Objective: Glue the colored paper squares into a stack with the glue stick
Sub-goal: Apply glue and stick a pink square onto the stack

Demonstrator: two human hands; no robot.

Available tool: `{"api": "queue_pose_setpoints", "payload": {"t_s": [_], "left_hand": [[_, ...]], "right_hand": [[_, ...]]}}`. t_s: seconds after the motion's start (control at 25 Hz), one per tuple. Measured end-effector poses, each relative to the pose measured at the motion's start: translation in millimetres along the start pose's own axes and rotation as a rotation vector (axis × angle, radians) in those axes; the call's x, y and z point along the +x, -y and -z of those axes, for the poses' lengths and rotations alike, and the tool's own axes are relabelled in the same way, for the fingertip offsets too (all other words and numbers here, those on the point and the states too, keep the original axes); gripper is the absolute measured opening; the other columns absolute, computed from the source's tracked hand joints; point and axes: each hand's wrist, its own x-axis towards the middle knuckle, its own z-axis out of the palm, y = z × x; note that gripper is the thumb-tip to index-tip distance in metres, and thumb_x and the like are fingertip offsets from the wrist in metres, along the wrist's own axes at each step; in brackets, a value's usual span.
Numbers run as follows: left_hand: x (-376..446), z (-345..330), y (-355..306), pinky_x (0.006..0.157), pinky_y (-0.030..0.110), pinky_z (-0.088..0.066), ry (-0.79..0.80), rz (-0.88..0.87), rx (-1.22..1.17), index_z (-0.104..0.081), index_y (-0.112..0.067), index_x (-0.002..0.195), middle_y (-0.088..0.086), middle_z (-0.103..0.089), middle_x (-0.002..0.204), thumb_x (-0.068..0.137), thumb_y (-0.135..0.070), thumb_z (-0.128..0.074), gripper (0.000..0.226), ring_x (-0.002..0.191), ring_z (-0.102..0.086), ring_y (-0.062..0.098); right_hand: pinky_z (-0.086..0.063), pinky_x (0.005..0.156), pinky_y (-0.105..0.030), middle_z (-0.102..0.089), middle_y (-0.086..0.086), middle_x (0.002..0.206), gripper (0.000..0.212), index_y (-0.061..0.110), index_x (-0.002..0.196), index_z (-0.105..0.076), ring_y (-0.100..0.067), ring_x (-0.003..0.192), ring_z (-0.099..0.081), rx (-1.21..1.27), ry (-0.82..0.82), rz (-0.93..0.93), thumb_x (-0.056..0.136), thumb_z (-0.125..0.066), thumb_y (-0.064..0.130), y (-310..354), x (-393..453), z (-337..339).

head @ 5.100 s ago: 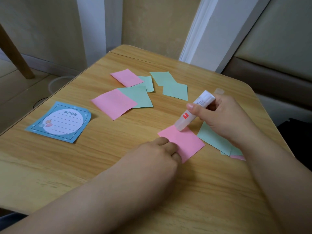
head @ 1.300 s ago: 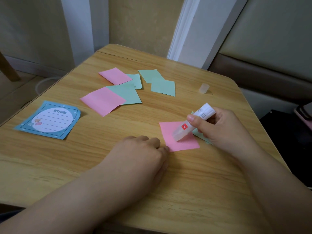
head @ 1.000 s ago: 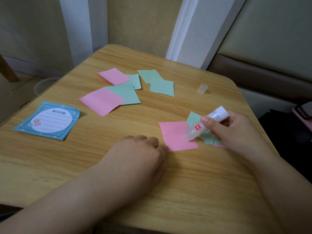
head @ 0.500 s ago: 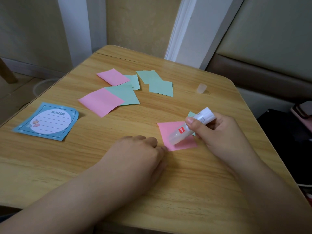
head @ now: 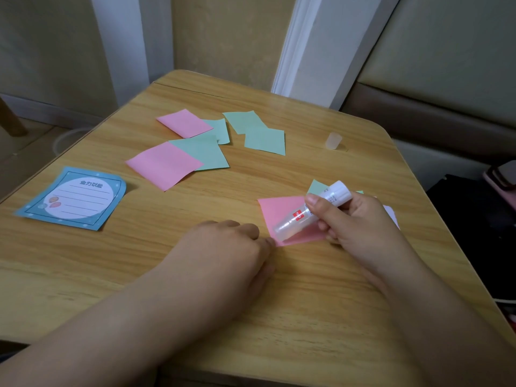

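Observation:
A pink paper square [head: 280,212] lies on the wooden table [head: 251,303] near its middle right. My right hand [head: 354,222] grips a white glue stick [head: 310,212], whose clear tip rests on the pink square's near corner. My left hand [head: 226,247] lies knuckles up beside the square, with its fingertips pressing the paper's near left corner. A green square [head: 317,188] peeks out behind the glue stick, mostly hidden by my right hand. Farther back lie loose squares: a large pink one [head: 162,164], a green one [head: 205,153], another pink one [head: 183,122] and more green ones [head: 265,141].
The glue stick's translucent cap [head: 333,141] stands at the back right of the table. A blue notepad card [head: 74,198] lies at the left. Dark items, including a pink-edged object [head: 501,175], sit beyond the table's right edge. Walls and a padded seat stand behind.
My right hand has rubbed the glue stick back and forth over the pink square and now has its tip at the near corner. My left hand has kept holding the paper.

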Motion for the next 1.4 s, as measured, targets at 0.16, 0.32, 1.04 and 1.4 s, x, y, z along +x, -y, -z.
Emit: {"api": "queue_pose_setpoints", "payload": {"t_s": [0.16,0.32,1.04,1.4], "left_hand": [[1.0,-4.3,5.4,0.046,0.027,-0.044,0.019,0.018,-0.055,-0.074,-0.025,0.096,-0.007,-0.058,0.064,0.083,-0.043,-0.035,0.045,0.055,-0.060,0.017],[0.4,-4.3,5.5,0.053,0.028,-0.045,-0.055,0.006,-0.053,-0.071,-0.029,0.105,-0.008,-0.059,0.072,0.082,-0.047,-0.033,0.048,0.066,-0.061,0.018],[20.2,7.7,35.4,0.073,0.027,-0.045,0.012,0.049,-0.085,-0.043,-0.042,0.136,-0.011,-0.043,0.097,0.095,-0.045,-0.037,0.041,0.097,-0.050,0.011],[18.2,-3.1,40.5,0.054,0.030,-0.041,-0.086,-0.017,-0.053,-0.070,-0.025,0.111,-0.001,-0.055,0.081,0.086,-0.033,-0.060,0.029,0.071,-0.058,0.022]], "right_hand": [[-0.036,0.051,-0.016,-0.053,0.010,0.050,0.021,0.012,0.073,-0.066,0.000,0.044,-0.045,0.000,-0.016,0.017,0.082,-0.067,0.031,-3.9,2.6,11.3],[-0.036,0.056,-0.023,-0.053,0.009,0.052,0.022,0.013,0.073,-0.067,0.000,0.046,-0.044,-0.019,-0.096,-0.001,0.080,-0.069,0.034,-10.4,6.0,24.7],[-0.047,0.061,-0.026,-0.057,0.016,0.048,0.013,0.018,0.078,-0.067,0.004,0.044,-0.049,-0.085,-0.097,-0.020,0.084,-0.066,0.029,-2.5,4.3,33.0],[-0.052,0.071,-0.038,-0.057,0.014,0.050,0.016,0.016,0.080,-0.069,0.003,0.047,-0.050,-0.080,-0.079,-0.025,0.082,-0.067,0.031,-2.4,5.8,32.7]]}}
